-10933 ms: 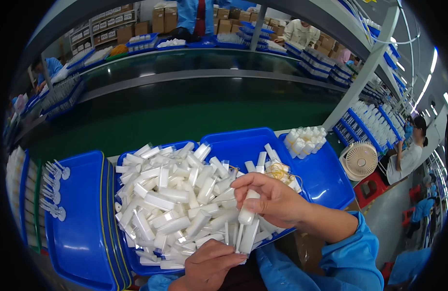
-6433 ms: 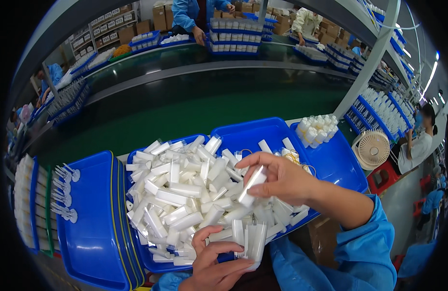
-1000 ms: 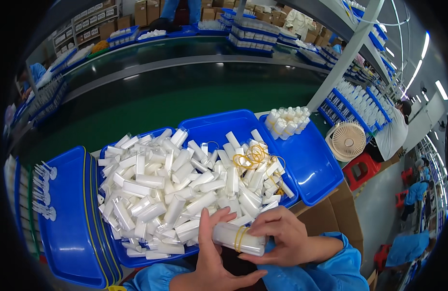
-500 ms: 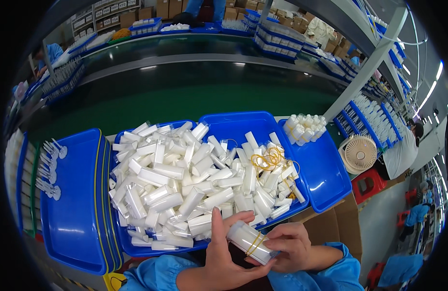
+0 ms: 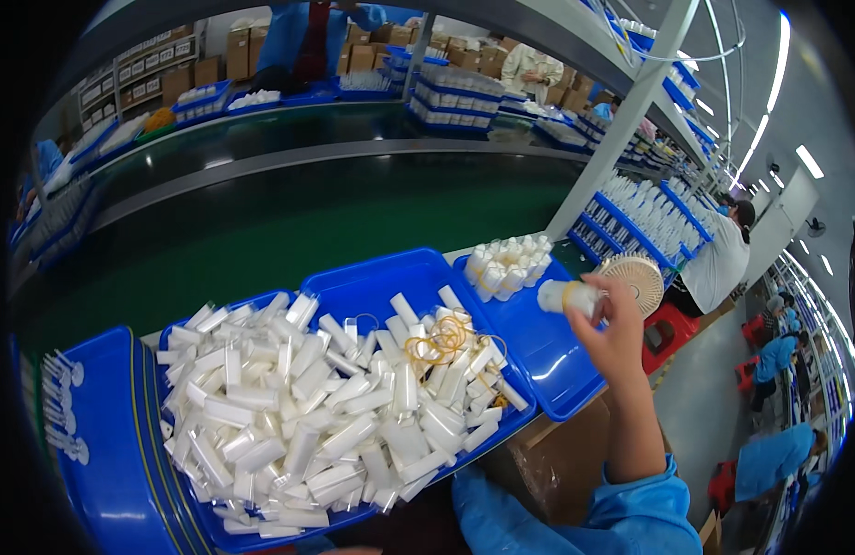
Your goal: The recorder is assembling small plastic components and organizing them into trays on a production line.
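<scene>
My right hand is closed round one end of a white bundle wrapped in clear plastic, with a yellow rubber band about it. Hand and bundle are above the right blue tray, apart from its floor. At the far end of that tray stands a cluster of similar banded white bundles. Of my left hand only a sliver of skin shows at the lower edge; its fingers are hidden. Many loose white pieces in clear sleeves fill the wide blue trays, and yellow rubber bands lie on them.
Stacked blue trays stand at the left, with several small white stemmed parts on top. Beyond runs a green conveyor belt. A grey post and a round beige fan are right. A cardboard box stands below the trays.
My right hand has carried the banded bundle away from my left hand, right and forward over the right tray. My left hand has dropped almost out of view. The view has swung right.
</scene>
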`<act>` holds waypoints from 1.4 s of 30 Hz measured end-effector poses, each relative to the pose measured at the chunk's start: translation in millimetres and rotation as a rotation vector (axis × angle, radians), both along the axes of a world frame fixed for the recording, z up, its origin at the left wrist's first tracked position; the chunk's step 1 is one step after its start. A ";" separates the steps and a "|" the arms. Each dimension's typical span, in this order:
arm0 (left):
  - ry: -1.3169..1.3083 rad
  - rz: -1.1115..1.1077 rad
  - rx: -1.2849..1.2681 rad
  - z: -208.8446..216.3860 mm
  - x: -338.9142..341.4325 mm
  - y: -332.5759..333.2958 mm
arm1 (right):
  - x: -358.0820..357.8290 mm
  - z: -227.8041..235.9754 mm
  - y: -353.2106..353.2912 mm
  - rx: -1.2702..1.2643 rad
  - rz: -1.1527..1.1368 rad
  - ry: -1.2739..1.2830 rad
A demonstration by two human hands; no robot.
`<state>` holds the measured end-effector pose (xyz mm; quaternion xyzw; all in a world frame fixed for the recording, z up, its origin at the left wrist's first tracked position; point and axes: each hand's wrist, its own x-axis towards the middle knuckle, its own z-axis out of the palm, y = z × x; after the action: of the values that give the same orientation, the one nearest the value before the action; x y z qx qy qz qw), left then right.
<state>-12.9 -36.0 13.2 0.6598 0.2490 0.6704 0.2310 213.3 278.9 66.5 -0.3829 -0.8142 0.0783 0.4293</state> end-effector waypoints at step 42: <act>1.660 1.629 -1.100 -16.7 -361.5 -60.1 | -188.2 -47.1 78.1 -0.196 0.309 -1.241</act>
<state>-374.5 -96.1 -3.5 0.3543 0.8889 -0.1823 -0.2260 25.1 357.0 19.4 -0.2729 -0.9458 -0.0225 -0.1745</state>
